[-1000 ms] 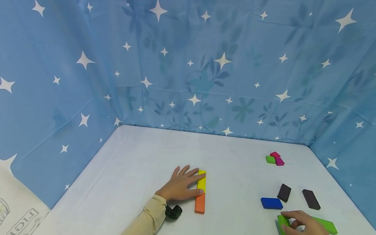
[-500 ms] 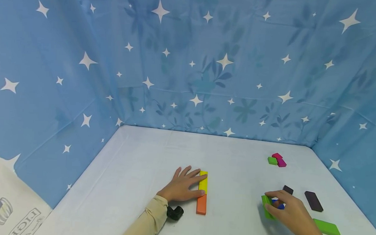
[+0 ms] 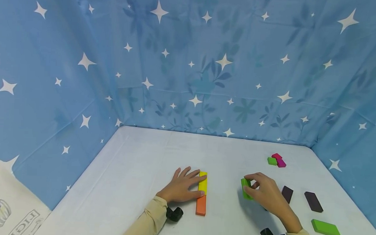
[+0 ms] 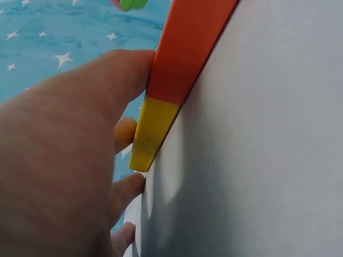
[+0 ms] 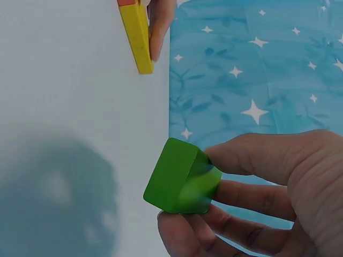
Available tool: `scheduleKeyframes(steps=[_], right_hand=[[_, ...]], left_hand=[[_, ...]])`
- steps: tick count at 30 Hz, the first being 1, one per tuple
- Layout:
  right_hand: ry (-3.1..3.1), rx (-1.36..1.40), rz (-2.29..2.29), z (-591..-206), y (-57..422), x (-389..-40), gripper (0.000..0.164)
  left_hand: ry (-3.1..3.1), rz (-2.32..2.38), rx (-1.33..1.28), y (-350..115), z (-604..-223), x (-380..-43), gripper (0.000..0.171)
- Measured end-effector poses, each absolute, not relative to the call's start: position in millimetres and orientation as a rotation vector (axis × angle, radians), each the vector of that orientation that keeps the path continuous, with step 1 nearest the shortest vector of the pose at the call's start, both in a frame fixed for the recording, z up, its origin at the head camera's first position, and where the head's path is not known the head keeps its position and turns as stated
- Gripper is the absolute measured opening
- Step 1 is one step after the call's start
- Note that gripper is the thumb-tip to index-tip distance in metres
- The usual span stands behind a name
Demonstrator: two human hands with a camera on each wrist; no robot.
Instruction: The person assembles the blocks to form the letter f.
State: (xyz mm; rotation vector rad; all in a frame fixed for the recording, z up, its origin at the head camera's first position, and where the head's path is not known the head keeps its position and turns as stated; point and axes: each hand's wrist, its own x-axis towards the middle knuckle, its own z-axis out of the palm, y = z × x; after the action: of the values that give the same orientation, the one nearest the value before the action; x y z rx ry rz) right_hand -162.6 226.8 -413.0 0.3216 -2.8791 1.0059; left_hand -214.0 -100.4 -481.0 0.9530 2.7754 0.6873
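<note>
A yellow block [image 3: 202,185] and an orange block [image 3: 200,206] lie end to end on the table, forming one straight strip. Spread over their left side, my left hand [image 3: 183,186] rests its thumb near the seam and its index finger on the yellow one; the left wrist view shows the thumb against the orange block [image 4: 187,53]. Between thumb and fingers my right hand [image 3: 266,193] pinches a green block [image 3: 246,189], raised over the table with a shadow below. In the right wrist view the held green block [image 5: 174,176] appears tilted.
Right of my right hand lie two dark blocks [image 3: 313,201] and a long green block [image 3: 325,228]. A small green block [image 3: 271,161] sits with a pink and a magenta piece [image 3: 281,163] farther back. A starred blue curtain [image 3: 190,62] surrounds the white table [image 3: 143,154].
My right hand has carried the green block left and away from me, off from the long green block and past the blue block, which is now mostly hidden. My left hand has stayed put.
</note>
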Motion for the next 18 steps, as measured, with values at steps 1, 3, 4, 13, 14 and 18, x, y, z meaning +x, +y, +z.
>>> scheduleKeyframes(steps=[1, 3, 4, 13, 14, 18], right_hand=[[-2.871, 0.332, 1.015, -414, 224, -166, 0.036], [-2.865, 0.341, 1.025, -415, 217, -173, 0.035], [-2.864, 0.343, 1.033, -416, 214, -177, 0.035], [-2.896, 0.360, 1.009, -418, 183, -213, 0.031], [-2.906, 0.356, 0.999, -418, 180, -216, 0.032], [-2.934, 0.352, 0.976, -418, 169, -231, 0.033]], left_hand=[[2.775, 0.683, 0.948, -100, -481, -214, 0.066], [2.768, 0.683, 0.939, -100, -481, -214, 0.066], [2.765, 0.686, 0.938, -101, -481, -214, 0.066], [2.774, 0.662, 0.934, -100, -482, -217, 0.064], [2.773, 0.656, 0.929, -100, -483, -217, 0.064], [2.768, 0.654, 0.914, -99, -484, -217, 0.065]])
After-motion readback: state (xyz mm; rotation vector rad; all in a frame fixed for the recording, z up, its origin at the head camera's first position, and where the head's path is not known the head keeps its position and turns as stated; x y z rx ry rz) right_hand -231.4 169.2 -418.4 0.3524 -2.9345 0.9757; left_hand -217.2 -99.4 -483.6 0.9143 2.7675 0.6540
